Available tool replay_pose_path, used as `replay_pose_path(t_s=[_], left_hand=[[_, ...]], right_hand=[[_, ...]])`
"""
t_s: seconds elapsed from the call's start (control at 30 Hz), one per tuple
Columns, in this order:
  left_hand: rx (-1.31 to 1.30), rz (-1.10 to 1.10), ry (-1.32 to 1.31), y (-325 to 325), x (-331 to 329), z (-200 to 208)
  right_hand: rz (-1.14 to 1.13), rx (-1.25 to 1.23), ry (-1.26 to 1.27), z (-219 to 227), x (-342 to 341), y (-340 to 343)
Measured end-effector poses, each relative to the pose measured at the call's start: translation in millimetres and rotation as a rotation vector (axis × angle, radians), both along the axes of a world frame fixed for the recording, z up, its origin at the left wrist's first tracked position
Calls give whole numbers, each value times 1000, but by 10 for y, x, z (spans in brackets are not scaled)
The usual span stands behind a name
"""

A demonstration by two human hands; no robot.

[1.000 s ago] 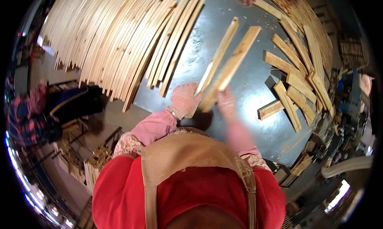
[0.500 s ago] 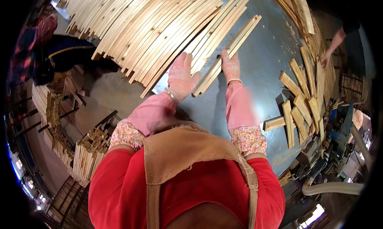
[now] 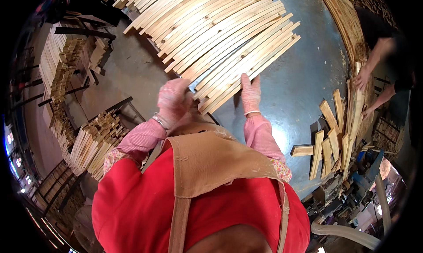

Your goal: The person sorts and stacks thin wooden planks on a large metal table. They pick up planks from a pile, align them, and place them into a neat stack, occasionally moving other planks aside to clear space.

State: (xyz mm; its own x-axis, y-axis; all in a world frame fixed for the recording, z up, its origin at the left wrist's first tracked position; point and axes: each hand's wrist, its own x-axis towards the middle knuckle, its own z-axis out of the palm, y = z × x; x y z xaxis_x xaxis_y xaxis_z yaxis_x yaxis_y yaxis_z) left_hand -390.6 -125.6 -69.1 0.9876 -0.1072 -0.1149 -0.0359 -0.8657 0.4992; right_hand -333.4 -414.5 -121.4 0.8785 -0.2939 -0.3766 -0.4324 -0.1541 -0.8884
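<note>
Many narrow pale wood strips (image 3: pixel 211 26) lie side by side, slanting across a grey metal table. Several nearest strips (image 3: pixel 246 65) form a loose group, with a thin wedge of bare table between them and the main row. My right hand (image 3: pixel 251 94), in a pink glove, rests open along the outer strip's right edge, thumb and fingers apart. At the strips' near left ends is my left hand (image 3: pixel 174 103), also gloved. Its fingers look bent but are blurred and partly hidden, so I cannot tell whether they grip anything.
Short wood pieces (image 3: pixel 327 149) lie in a loose pile at the table's right. Beyond them, another person's hands (image 3: pixel 363 79) touch long boards (image 3: pixel 350 32). Stacked strips (image 3: pixel 94 140) stand on racks to the left. A grey hose (image 3: pixel 346 233) runs at lower right.
The separate strips on the right now lie against the others in the near group. My left hand has moved left and down to the strip ends; the other person's hands have come further into view.
</note>
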Motion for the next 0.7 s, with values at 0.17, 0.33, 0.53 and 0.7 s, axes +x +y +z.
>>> replay_pose_path(t_s=[0.17, 0.33, 0.53, 0.7], left_hand=[[297, 61, 241, 195, -41, -89], [233, -25, 63, 192, 38, 285], [-767, 119, -420, 162, 611, 1456], [-842, -198, -590, -407, 1449, 1843]], right_hand=[[16, -656, -189, 57, 178, -156], [558, -919, -550, 545, 497, -18], [421, -838, -1161, 1403, 1332, 423], [103, 91, -1085, 2616, 1604, 462]])
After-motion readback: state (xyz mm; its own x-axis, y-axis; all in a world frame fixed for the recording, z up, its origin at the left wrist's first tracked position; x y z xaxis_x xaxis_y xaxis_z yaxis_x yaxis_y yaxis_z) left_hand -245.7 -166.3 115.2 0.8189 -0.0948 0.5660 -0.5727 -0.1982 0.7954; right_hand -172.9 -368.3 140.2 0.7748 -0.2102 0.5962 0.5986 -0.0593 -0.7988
